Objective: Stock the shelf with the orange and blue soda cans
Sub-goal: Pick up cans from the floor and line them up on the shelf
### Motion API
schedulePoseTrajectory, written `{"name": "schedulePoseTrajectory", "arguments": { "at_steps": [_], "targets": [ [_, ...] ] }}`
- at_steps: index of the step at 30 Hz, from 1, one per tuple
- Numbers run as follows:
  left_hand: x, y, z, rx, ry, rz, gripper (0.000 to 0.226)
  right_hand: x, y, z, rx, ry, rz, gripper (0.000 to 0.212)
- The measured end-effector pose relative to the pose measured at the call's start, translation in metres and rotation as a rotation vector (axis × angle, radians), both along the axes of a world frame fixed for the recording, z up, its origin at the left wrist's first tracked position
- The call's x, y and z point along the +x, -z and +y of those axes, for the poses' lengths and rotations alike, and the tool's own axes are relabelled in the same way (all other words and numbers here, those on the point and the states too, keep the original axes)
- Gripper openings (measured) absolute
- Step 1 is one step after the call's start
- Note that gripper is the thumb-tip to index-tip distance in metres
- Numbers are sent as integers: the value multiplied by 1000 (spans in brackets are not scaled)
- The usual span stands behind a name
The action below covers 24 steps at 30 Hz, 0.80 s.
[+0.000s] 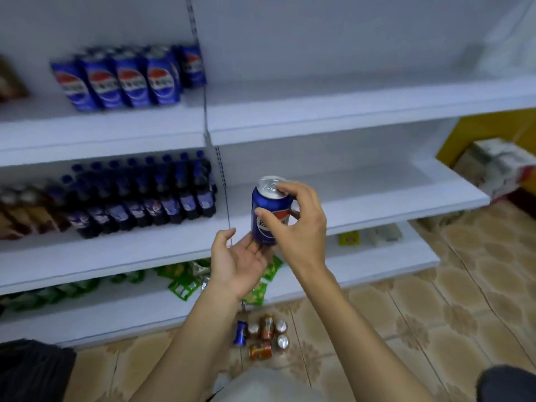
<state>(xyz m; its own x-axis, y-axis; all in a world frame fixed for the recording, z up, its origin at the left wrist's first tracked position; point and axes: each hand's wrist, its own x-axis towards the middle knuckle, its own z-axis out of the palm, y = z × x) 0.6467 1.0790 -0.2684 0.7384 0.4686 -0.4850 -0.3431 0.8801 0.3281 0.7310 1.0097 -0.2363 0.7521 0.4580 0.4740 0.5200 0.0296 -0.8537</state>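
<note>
Soda cans remain to be stocked, and one blue can (pixel 271 211) is held upright in front of the middle shelf (pixel 377 207), just right of the shelf upright. It is gripped by the right hand (pixel 295 221), with fingertips on the lid rim and the thumb across the label, while the left hand (pixel 237 259) lies palm up beneath it, fingers relaxed and touching the can's base without closing round it. A row of blue cans (pixel 127 79) is already lined up on the upper shelf (pixel 348 111) at the left, and dark bottles (pixel 145 195) fill the left part of the middle shelf; the shelf space to the right of both is seen bare. On the tiled floor (pixel 435 314) near the base of the unit a small cluster is left: orange cans (pixel 265 335), some lying on their sides, and one more blue can (pixel 240 333). Stocking is judged to be partly done, with the held can not yet set down and the floor cluster untouched.
</note>
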Motion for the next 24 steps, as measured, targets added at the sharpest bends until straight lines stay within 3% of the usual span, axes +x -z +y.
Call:
{"name": "schedulePoseTrajectory", "arguments": {
  "at_steps": [10, 14, 18, 21, 22, 24],
  "targets": [
    [-22, -106, 70, 233, -65, -114, 43, -14, -92, 72, -19, -156, -408, 74],
    [-26, -130, 110, 326, -52, -114, 51, -7, -120, 111, -76, -163, -443, 85],
    [-10, -138, 167, 453, -3, -126, 40, 13, -139, 160, -72, -180, -441, 85],
    [9, -140, 217, 807, 5, 115, 26, 38, -141, 207, -77, -166, -412, 83],
    [15, -137, 239, 1023, -20, 247, 24, 46, -140, 223, -101, -165, -416, 82],
    [20, -127, 291, 1659, -58, 562, 35, 65, -133, 256, -161, -164, -426, 81]
  ]
}}
